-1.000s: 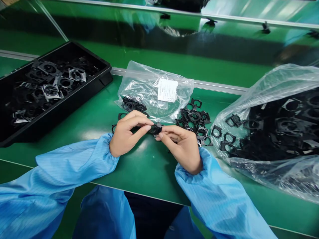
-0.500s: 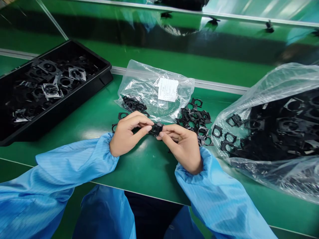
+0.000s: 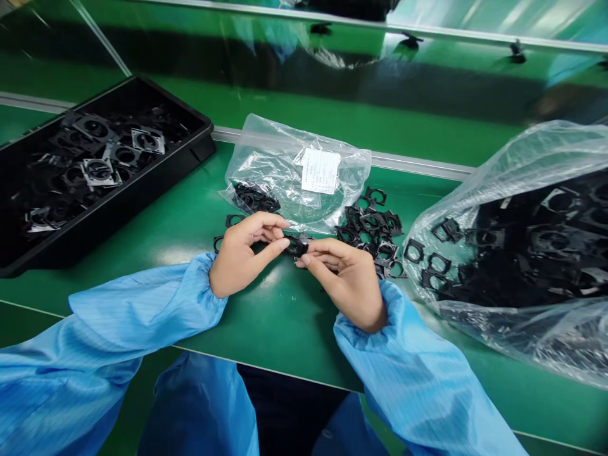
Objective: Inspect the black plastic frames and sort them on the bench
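Note:
Between my hands is a small black plastic part (image 3: 297, 246), raised a little over the green tabletop. My left hand (image 3: 249, 253) pinches its left side with thumb and fingers. My right hand (image 3: 342, 272) grips the right side, thumb in front and fingers curled behind. Fingertips cover some of the part, so its full shape is hidden. Just right of my right hand lies a pile of black square frames with round openings (image 3: 373, 225). A few similar pieces (image 3: 234, 220) lie beside my left hand.
A black bin (image 3: 190, 136) of black and silvery parts stands at the left. Behind my hands lies a clear plastic bag (image 3: 266, 152) with a white label (image 3: 320, 171) and black parts. A large open clear bag (image 3: 456, 177) full of black parts fills the right side.
The black part has tilted slightly between my hands. My left fingers have lifted and spread a little from its top; both hands stay in nearly the same place.

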Demonstrator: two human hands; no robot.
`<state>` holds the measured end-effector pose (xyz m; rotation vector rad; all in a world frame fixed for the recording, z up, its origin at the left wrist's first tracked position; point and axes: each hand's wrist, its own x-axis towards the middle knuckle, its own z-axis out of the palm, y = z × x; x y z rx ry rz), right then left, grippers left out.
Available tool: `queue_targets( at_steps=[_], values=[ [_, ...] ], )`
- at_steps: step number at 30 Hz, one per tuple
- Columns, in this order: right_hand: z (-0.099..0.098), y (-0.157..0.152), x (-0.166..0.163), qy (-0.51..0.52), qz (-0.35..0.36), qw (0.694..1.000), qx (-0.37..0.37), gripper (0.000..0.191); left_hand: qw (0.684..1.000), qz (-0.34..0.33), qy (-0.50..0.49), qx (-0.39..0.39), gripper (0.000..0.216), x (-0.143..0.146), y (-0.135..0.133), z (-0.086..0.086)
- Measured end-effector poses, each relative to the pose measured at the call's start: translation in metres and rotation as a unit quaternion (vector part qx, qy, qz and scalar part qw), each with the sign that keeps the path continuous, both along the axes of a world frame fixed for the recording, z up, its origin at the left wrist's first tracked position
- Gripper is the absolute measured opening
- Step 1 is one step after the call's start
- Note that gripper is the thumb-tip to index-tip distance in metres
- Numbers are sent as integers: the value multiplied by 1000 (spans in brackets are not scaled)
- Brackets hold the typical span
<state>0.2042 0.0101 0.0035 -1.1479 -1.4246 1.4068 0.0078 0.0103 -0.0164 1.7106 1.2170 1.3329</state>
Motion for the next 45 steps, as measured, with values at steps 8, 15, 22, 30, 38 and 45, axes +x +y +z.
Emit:
queue_targets(
  at_steps=[8,15,22,30,38,45],
  values=[
    [-4,2,2,-9,11,1000,23,16,1000,-9,23,19,15,-1,2,2],
    [0,-2,0,-84,0,991,102,14,995,-6,56,81,8,-2,1,6],
    [0,-3,4,-146,-15,971,186,14,993,-22,64,97,9,-2,-1,6],
    [3,-2,4,-144,-2,964,222,18,995,-37,48,81,4,-4,0,5],
    [5,0,5,-136,25,973,186,19,995,-36,48,82,6,-4,-1,7],
    [9,-1,5,-139,17,978,156,19,993,-55,41,92,4,-5,1,7]
  ],
)
